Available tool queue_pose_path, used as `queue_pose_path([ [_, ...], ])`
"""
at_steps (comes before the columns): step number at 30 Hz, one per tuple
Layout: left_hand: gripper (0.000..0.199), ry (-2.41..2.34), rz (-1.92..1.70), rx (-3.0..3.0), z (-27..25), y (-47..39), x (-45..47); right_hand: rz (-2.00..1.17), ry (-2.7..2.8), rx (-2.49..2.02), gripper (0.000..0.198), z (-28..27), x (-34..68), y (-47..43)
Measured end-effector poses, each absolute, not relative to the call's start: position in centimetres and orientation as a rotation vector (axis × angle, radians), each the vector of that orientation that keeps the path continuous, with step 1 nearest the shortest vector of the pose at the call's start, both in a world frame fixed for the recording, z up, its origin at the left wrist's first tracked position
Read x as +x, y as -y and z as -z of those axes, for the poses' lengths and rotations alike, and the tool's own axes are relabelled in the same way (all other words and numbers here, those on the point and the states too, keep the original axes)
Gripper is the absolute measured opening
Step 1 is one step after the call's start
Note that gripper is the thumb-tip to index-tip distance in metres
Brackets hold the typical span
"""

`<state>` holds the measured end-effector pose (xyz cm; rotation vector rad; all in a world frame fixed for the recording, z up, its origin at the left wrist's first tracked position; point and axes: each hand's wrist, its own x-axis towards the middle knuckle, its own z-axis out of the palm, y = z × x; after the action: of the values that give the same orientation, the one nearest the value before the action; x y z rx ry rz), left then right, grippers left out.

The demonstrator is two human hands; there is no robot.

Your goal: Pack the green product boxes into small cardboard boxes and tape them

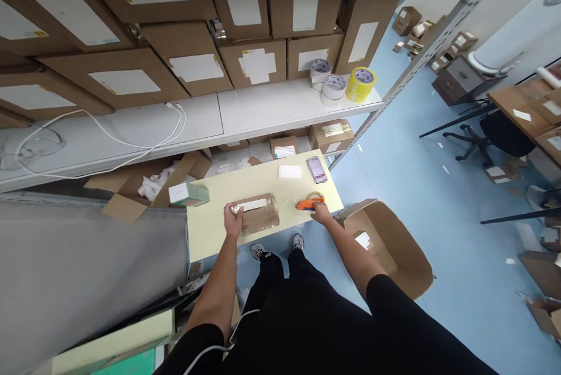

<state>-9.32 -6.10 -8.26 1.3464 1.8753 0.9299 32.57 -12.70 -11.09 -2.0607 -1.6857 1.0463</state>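
Observation:
A small brown cardboard box [260, 222] wrapped in shiny clear tape, with a white label on top, lies on the pale yellow table [214, 238]. My left hand [233, 221] is closed around its left end. To the right of the box, my right hand [321, 212] grips an orange tape dispenser [305, 204] at the table's front right. A roll of tape shows on the dispenser's far side. Behind it lie a phone with a blurred screen [316, 169] and a white label sheet [290, 172]. A green and white carton [189, 194] stands at the table's left end.
Above the table's back runs a grey shelf [263, 109] bearing boxes, a white cable [100, 129] and several tape rolls [360, 84]. An open cardboard box [385, 240] stands on the floor at right. Another open carton [144, 182] sits behind the table's left end.

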Motion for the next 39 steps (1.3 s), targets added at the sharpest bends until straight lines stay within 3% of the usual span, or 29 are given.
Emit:
queue_pose_path([
  [10, 0.034, -1.845, -0.974, 1.324, 7.9, 6.7, -8.8, -1.035, 1.581, -1.958, 0.051, 11.6, 32.1, 11.6],
  [21, 0.03, -1.801, -1.03, 1.278, 7.6, 7.2, -8.1, -1.213, 1.576, -1.544, 0.073, 1.7, 22.4, 10.9],
  [26, 0.032, -1.77, -1.058, 1.24, 8.2, 7.1, -8.1, -1.483, 1.651, -1.402, 0.064, -0.1, 16.5, 9.6],
  [31, 0.031, -1.77, -1.032, 1.253, 7.1, 7.4, -8.0, -1.545, 1.656, -1.392, 0.059, 0.2, 16.3, 8.4],
  [39, 0.062, -1.868, -1.037, 1.715, 1.7, 11.0, -7.3, -1.59, 1.655, -1.381, 0.06, 0.7, 16.9, 7.5],
])
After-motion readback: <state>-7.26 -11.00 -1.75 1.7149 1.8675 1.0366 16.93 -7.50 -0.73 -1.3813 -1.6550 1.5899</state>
